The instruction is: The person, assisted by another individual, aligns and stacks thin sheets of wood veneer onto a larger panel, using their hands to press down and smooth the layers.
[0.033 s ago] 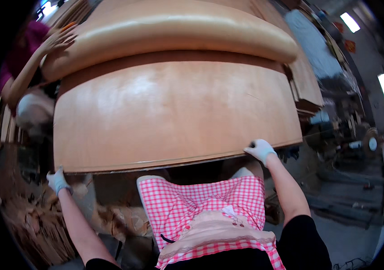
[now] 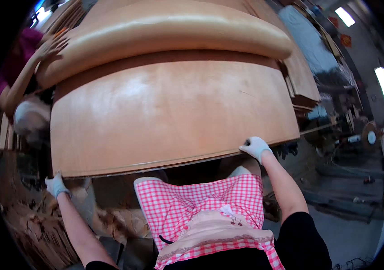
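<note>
A broad, smooth, light-brown wood sheet [image 2: 169, 112] lies in front of me, its near edge running just before my apron. At its near left corner, my left hand [image 2: 57, 185] in a white glove is closed on the edge. My right hand [image 2: 256, 148], gloved too, grips the near edge right of the middle, with the fingers curled over the top. Beneath the edge, the undersides of both hands' grips are hidden. Across the far side, a thin wood veneer sheet [image 2: 165, 33] bends over in a long rounded fold.
At the far left, a person's hand [image 2: 52, 47] rests on the fold's end. Torn brown sheet scraps [image 2: 43, 225] pile at lower left. Stacked boards [image 2: 303, 85] stand beyond the right edge. A dark metal frame [image 2: 345, 180] lies along the floor at right, near a round wheel-like part [image 2: 371, 136].
The near left corner of the sheet and my left hand sit slightly lower in view. My right hand has shifted slightly up and left. Both grips stay the same.
</note>
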Demonstrator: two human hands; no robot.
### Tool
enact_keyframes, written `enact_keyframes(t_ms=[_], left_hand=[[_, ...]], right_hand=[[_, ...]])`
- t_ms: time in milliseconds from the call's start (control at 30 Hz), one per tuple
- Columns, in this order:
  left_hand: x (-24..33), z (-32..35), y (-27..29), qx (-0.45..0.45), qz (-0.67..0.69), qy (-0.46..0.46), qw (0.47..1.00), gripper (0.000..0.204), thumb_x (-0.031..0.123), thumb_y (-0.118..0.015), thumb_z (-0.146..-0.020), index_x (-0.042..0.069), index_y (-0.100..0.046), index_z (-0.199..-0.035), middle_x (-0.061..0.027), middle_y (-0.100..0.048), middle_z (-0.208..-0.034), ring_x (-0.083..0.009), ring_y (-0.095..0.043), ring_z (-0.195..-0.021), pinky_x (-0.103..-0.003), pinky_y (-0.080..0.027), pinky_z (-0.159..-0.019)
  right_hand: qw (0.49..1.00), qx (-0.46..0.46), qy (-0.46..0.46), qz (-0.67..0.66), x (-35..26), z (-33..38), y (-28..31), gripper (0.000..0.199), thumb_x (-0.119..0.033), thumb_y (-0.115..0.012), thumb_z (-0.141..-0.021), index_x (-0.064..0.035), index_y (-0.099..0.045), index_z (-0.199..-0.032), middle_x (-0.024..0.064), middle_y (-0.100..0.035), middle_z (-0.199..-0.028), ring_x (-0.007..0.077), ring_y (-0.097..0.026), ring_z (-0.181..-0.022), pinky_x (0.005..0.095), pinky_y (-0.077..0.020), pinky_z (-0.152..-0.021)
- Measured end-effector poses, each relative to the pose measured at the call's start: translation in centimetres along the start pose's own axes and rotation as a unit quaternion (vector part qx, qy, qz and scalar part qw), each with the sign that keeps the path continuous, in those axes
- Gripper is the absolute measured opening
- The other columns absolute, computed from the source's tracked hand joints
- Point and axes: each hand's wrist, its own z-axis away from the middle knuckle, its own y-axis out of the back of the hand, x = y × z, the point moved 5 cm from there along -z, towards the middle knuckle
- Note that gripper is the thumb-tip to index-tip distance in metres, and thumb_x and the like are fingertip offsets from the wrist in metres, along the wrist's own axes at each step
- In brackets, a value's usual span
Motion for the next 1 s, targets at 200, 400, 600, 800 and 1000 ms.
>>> enact_keyframes(t_ms=[200, 400, 600, 800, 1000], left_hand=[[15.7, 23.0, -1.8, 0.011, 0.066, -0.356, 0.932, 0.074, 0.024, -0.067, -0.083, -0.002, -0.039, -0.146, -0.0279, -0.045, -0.146, -0.0399, -0.042, -0.137, -0.051, -0.033, -0.113], [25.3, 61.2, -5.8, -0.227, 0.06, -0.654, 0.719, 0.09, 0.044, -0.069, -0.084, -0.005, -0.031, -0.15, -0.03, -0.026, -0.158, -0.0432, -0.02, -0.148, -0.053, -0.011, -0.123], [26.2, 64.0, -7.3, -0.285, 0.008, -0.639, 0.714, 0.102, 0.043, -0.074, -0.081, -0.003, -0.022, -0.155, -0.0277, -0.024, -0.159, -0.0412, -0.019, -0.149, -0.051, -0.011, -0.123], [25.7, 63.5, -7.5, -0.276, -0.017, -0.642, 0.716, 0.1, 0.044, -0.074, -0.08, -0.002, -0.025, -0.155, -0.0276, -0.022, -0.16, -0.0412, -0.017, -0.15, -0.051, -0.01, -0.123], [25.4, 63.1, -7.6, -0.265, -0.04, -0.652, 0.71, 0.098, 0.043, -0.072, -0.081, 0.0, -0.026, -0.156, -0.0269, -0.02, -0.162, -0.042, -0.016, -0.15, -0.051, -0.009, -0.123]], right_hand=[[0.999, -0.034, 0.018, -0.015, 0.7, -0.4, -1.5, 0.046, -0.044, -0.071, -0.079, -0.0026, -0.074, -0.099, 0.0226, -0.071, -0.102, 0.0372, -0.069, -0.097, 0.0439, -0.0541, -0.087], [0.999, -0.039, 0.021, -0.023, 0.0, -0.4, -0.6, 0.046, -0.043, -0.068, -0.082, -0.0034, -0.074, -0.106, 0.0218, -0.07, -0.11, 0.0385, -0.068, -0.103, 0.0469, -0.055, -0.088], [0.995, -0.03, 0.048, -0.083, 5.9, -0.6, 0.7, 0.031, -0.027, -0.061, -0.084, -0.0078, -0.074, -0.105, 0.0199, -0.071, -0.11, 0.0374, -0.068, -0.103, 0.0463, -0.0536, -0.09], [0.993, 0.095, -0.052, -0.045, 29.7, -1.5, 9.2, 0.031, -0.03, -0.063, -0.089, -0.0104, -0.071, -0.112, 0.017, -0.069, -0.115, 0.035, -0.065, -0.109, 0.045, -0.0515, -0.094], [0.982, 0.093, -0.145, -0.072, 40.3, -4.3, 8.9, 0.031, -0.03, -0.063, -0.092, -0.0113, -0.07, -0.116, 0.0148, -0.068, -0.12, 0.0343, -0.063, -0.113, 0.0435, -0.0503, -0.096]])
